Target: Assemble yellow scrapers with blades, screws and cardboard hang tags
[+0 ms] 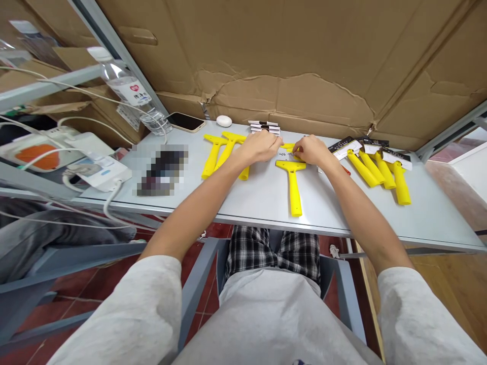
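Observation:
My left hand (262,146) reaches over the table with its fingers pressed together, just in front of a small stack of white and black cards (264,126). Opposite it, my right hand (311,150) has its fingers curled in a pinch beside a small white card (288,153) with dark writing and a yellow edge behind it. What either pinch holds is too small to make out. Nearer me lies one yellow scraper handle (293,190) with a wide head. Several more yellow scraper handles (227,152) lie left of it, partly covered by my left forearm.
On the right lie several yellow scrapers with black-and-white card heads (401,182). A phone (186,122), a white oval case (224,121) and a water bottle (129,88) stand at the back left. A power strip (101,170) with cables sits left. Cardboard (289,50) walls the back.

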`<state>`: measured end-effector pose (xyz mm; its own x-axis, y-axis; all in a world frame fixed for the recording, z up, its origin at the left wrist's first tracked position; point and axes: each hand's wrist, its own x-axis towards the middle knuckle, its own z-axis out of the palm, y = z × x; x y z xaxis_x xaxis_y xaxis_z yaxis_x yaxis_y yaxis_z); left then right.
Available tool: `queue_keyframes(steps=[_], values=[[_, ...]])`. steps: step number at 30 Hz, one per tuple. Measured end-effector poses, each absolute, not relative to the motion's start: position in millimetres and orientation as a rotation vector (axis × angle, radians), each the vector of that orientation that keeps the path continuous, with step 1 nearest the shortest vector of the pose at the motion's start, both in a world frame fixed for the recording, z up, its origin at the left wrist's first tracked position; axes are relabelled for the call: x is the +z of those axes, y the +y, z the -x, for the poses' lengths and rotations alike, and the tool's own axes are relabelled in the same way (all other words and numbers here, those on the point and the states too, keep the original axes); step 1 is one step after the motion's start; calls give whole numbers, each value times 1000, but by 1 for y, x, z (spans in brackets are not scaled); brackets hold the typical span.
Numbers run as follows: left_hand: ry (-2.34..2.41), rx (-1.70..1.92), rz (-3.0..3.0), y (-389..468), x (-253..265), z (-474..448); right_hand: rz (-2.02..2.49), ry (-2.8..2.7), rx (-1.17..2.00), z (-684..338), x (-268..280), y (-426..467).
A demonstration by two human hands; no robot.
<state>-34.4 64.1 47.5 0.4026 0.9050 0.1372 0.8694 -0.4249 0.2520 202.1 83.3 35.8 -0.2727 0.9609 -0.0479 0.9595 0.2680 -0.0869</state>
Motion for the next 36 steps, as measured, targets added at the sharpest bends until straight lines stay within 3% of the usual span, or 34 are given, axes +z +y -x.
queue_keyframes(steps=[10, 18, 36], values=[[1576, 220, -2557, 56, 58, 36, 1772, -2529, 165, -204, 33, 82], [1281, -6, -2680, 63, 56, 45, 1802, -2512, 190, -203, 32, 84], [1233, -141, -2669, 70, 54, 49, 1720, -2492, 301, -201, 32, 88]])
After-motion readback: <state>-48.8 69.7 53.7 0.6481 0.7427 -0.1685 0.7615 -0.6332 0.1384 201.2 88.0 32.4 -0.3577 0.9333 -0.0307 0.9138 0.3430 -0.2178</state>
